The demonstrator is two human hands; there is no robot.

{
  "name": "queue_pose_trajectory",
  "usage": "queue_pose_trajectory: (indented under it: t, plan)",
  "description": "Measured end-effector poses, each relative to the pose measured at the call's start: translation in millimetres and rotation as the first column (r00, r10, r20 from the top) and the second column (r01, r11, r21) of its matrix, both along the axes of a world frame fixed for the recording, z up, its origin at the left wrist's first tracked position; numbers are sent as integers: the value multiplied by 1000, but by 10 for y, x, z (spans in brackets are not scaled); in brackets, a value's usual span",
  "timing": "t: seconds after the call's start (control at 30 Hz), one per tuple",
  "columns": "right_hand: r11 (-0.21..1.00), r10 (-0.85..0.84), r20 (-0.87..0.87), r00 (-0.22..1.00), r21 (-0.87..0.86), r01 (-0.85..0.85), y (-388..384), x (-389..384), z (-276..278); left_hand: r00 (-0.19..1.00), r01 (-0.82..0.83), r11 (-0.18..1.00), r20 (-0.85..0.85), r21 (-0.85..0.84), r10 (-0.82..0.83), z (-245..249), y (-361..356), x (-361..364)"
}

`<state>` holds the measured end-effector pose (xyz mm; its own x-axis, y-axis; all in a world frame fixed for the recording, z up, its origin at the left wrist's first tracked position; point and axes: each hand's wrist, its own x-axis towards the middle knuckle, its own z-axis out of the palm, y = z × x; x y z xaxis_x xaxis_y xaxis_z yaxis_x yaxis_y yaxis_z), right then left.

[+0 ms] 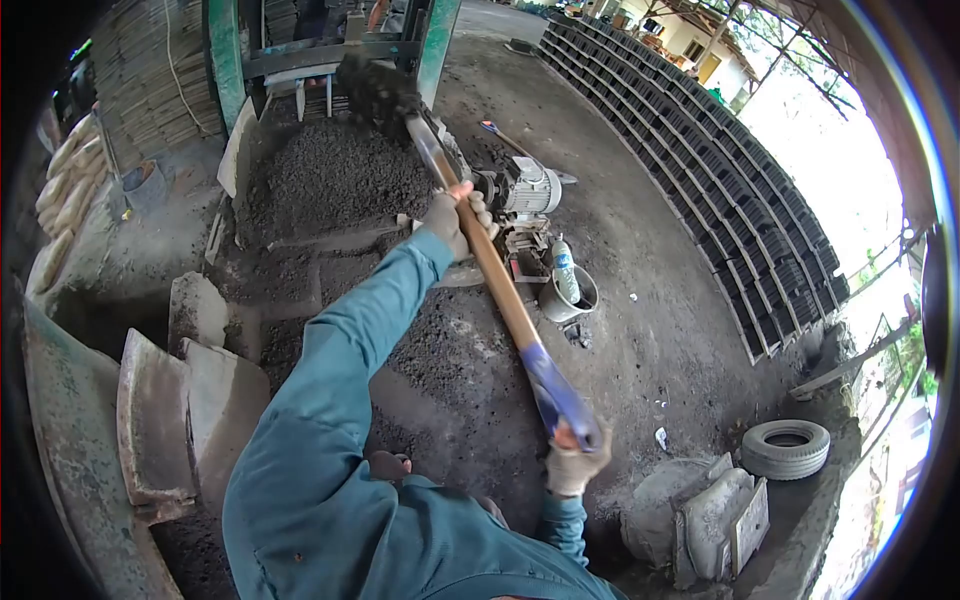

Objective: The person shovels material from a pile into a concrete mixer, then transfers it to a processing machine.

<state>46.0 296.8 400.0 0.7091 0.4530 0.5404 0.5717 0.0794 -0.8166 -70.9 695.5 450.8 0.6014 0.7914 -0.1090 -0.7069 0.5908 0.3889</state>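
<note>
A shovel with a wooden shaft and a blue handle end crosses the middle of the view at a slant. Gloved, my left hand wraps around the shaft near the blade. At the lower right, my right hand, also gloved, is closed on the blue grip. The far end of the shovel carries a dark, blurred load of coarse material, held up in front of a green-posted frame. Below and left of it lies a heap of dark, crumbly material.
A grey electric motor sits right of the shaft, near a bucket holding a plastic bottle. Another tool lies behind the motor. Long racks of dark tiles line the right. A tyre and curved slabs stand nearer.
</note>
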Motion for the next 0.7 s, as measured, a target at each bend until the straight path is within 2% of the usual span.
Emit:
queue_pose_trajectory:
  t: [0.03, 0.07, 0.1, 0.13, 0.17, 0.2, 0.23, 0.3, 0.33, 0.37, 0.4, 0.47, 0.5, 0.53, 0.57, 0.6, 0.63, 0.7]
  plan:
    - [987, 105, 196, 975, -137, -79, 108, -67, 78, 1000, -14, 1000, -8, -22, 14, -32, 97, -49]
    - [976, 214, 588, 780, -155, -150, 275, -33, 100, 1000, -9, 999, -24, 31, 10, -215, 192, -121]
    - [911, 392, 671, 629, -377, -166, 373, -154, 265, 999, -20, 998, -33, 51, 22, -289, 109, -247]
    - [827, 504, 635, 585, -551, -114, 525, -289, 71, 985, -98, 995, -138, 34, 102, -565, 151, -307]
    - [840, 501, 646, 576, -524, -143, 649, -398, -238, 952, -182, 983, -246, 22, 181, -840, 169, -341]
    - [851, 499, 669, 550, -497, -168, 653, -403, -591, 930, -233, 972, -290, 13, 227, -914, 48, -387]
    - [860, 500, 693, 519, -469, -202, 652, -379, -916, 947, -193, 979, -251, 62, 203, -1155, 46, -440]
    - [815, 566, 626, 537, -525, -248, 468, -140, -1441, 964, -127, 991, -232, 29, 130, -1101, -277, -511]
    - [793, 564, 538, 626, -564, -230, 334, -9, -1710, 949, -159, 987, -276, -1, 152, -960, -544, -516]
    - [764, 600, 439, 669, -562, -316, 151, 74, -1498, 978, -105, 994, -183, 10, 105, -912, -761, -536]
    - [728, 636, 241, 733, -504, -465, 22, 252, -1751, 988, -75, 997, -134, 36, 79, -901, -931, -552]
    - [565, 757, -99, 646, -397, -723, -178, 554, -1709, 996, -62, 994, -52, 96, 67, -894, -1241, -552]
    - [741, 645, -50, 763, -204, -640, -368, 543, -1522, 997, -77, 989, -17, 124, 80, -896, -1398, -559]
    - [752, 526, -466, 711, -134, -645, -490, 595, -1341, 996, -92, 984, 19, 152, 90, -955, -1554, -532]
    - [782, 322, -796, 512, -81, -618, -590, 696, -1260, 989, -144, 981, -22, 131, 148, -1079, -1720, -477]
    - [823, 350, -809, 473, 25, -567, -709, 928, -1611, 975, -215, 974, -34, 70, 218, -1221, -1922, -407]
    - [826, 196, -907, 373, -52, -561, -837, 1115, -1660, 957, -284, 959, -53, 2, 284, -1389, -2150, -310]
    - [830, 137, -944, 299, -55, -554, -976, 1382, -1835, 907, -403, 885, -234, -234, 351, -1896, -2506, -95]
